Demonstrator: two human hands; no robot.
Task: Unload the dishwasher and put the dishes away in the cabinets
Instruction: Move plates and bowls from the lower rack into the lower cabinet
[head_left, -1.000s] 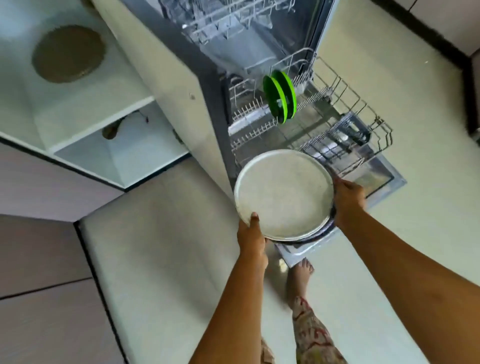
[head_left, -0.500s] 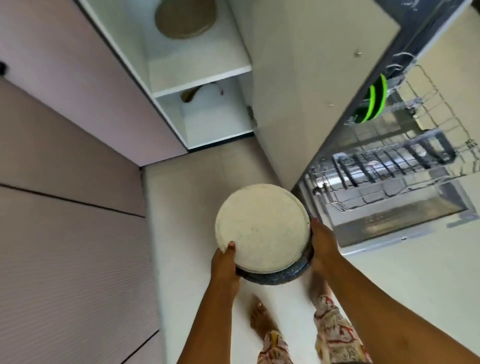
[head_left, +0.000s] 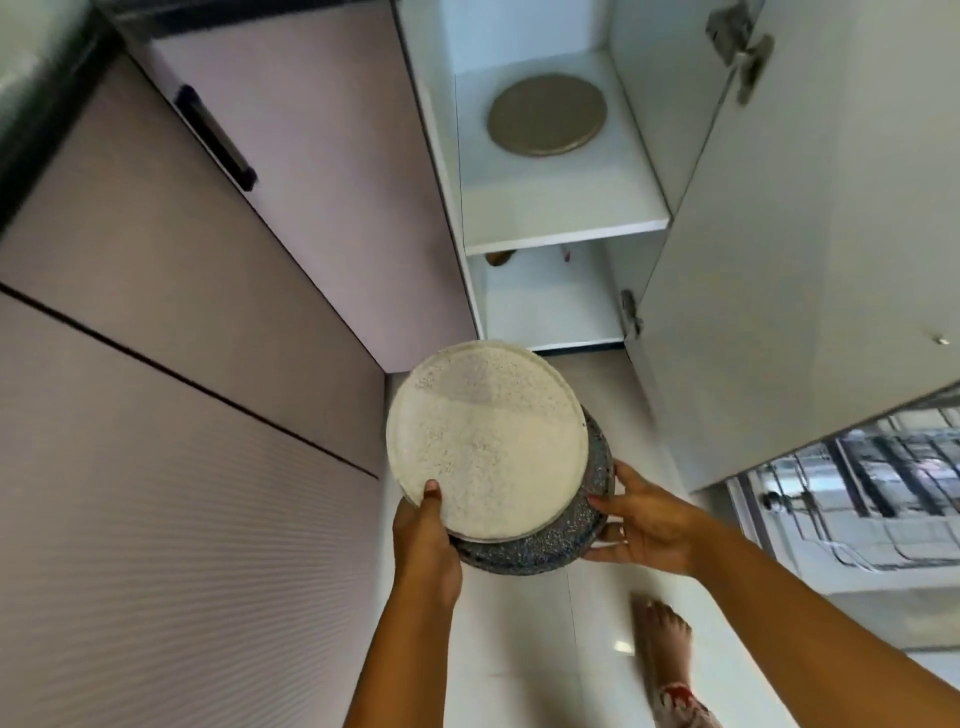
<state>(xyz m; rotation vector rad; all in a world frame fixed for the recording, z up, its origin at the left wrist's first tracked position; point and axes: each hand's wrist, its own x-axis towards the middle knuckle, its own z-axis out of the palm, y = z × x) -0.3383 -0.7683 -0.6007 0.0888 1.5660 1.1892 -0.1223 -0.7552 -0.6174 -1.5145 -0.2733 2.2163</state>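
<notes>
- Two plates, a pale plate (head_left: 485, 441) lying on a dark speckled plate (head_left: 540, 551), are being carried as one stack above the floor, in front of the open cabinet (head_left: 779, 260).
- Left hand (head_left: 423, 535) is gripping the near-left edge, thumb curling over the pale rim; right hand (head_left: 644, 525) is clasping the dark plate's right edge, fingers bending beneath it, likely sharing the weight so nothing slides.
- Both plates are lying nearly flat, faces upward; being round, they are showing no long axis.
- A brown plate (head_left: 546, 114) is sitting on the upper shelf (head_left: 561, 228), probably the destination.
</notes>
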